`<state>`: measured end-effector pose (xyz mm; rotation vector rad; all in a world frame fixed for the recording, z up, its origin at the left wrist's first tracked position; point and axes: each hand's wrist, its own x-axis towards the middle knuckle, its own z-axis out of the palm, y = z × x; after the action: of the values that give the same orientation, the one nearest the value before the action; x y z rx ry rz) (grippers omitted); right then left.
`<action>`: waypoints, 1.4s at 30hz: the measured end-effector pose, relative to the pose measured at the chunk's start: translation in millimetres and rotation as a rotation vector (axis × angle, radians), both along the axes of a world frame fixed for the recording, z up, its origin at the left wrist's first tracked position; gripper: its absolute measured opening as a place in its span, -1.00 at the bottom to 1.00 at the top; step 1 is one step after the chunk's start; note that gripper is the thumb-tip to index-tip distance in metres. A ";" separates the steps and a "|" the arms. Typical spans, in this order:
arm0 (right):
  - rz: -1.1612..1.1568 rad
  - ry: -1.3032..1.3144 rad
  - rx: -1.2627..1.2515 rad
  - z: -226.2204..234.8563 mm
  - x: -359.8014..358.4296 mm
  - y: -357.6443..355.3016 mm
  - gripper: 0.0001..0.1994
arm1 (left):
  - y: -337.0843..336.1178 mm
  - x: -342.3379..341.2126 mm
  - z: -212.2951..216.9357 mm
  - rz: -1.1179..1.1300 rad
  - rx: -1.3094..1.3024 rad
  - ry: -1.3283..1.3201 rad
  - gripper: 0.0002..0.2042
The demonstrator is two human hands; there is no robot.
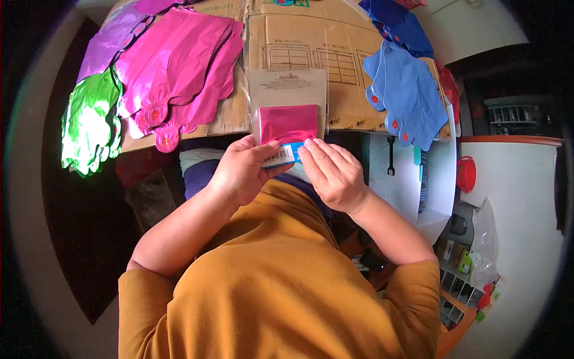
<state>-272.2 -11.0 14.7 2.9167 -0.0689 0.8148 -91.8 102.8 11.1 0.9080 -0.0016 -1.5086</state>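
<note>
Over the front edge of a cardboard sheet, I hold a clear plastic bag (288, 90) with a folded, shiny pink foil piece (289, 121) inside. A blue card with a white barcode label (278, 157) shows at its lower end. My left hand (242, 167) is closed on the lower left of the bag, thumb on top beside the label. The fingers of my right hand (336, 175) lie close together, pressed on the lower right corner, partly covering the blue card. The right thumb is hidden.
The cardboard (341, 36) carries flat foil pieces like uninflated balloons: a pink stack (173, 60), green ones (89, 119), purple ones (110, 48) and blue ones (406, 90). Right of my lap stand a white box (435, 185) and a dark wrench-like tool (391, 157). A red basket (466, 174) is farther right.
</note>
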 end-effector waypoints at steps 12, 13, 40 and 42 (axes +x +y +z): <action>-0.020 -0.039 0.356 31.9 20.1 -9.4 -0.80 | 12.2 1.9 -6.8 0.043 -0.190 0.226 -0.49; -0.031 -0.059 0.433 37.0 22.2 -9.4 -0.82 | 12.8 0.0 -10.5 0.051 -0.190 0.168 -0.50; -0.154 -0.004 0.025 13.4 37.6 8.1 -0.70 | 14.6 -21.2 -31.6 0.226 -0.261 -0.055 -0.78; -0.165 0.000 0.201 18.3 36.3 12.9 -0.68 | 23.6 -10.8 -32.9 0.227 -0.291 0.109 -0.79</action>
<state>-235.9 1.9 32.9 3.0428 -0.4087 0.8254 -102.6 126.4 -21.8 0.5720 -0.0371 -1.3029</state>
